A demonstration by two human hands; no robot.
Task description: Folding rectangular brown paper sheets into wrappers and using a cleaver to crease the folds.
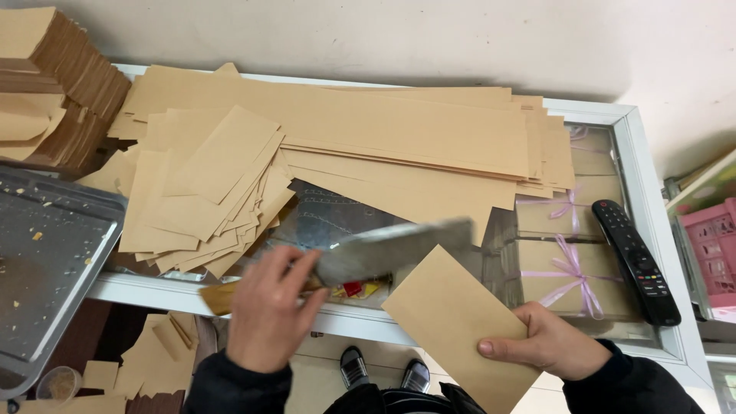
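Head view: cutting brown paper at a glass worktop [613,115].
Left hand [268,310]: grip closed round cleaver [391,247] handle, blade blurred.
Right hand [548,345]: pinches cut sheet [456,326] off the worktop's near edge.
Next, likely: sheet onto small pile [207,192].

- Counter [613,115]: glass top in a white frame, set against a pale wall.
- Long brown paper strips [399,130]: stacked loosely across the rear and centre of the glass, ends fanned at the right.
- Short brown sheets [207,192]: fanned pile at left centre, overlapping the long strips.
- Remote [635,261]: black, lies on the glass near the right edge, just beside the strips' right ends.
- Metal tray [46,261]: grey, crumbs on it, rests at the left end and overhangs the front edge.
- Paper stacks [57,84]: brown, tall, at the rear left corner.
- Floor [322,376]: brown paper offcuts [153,360] lie below the front edge.
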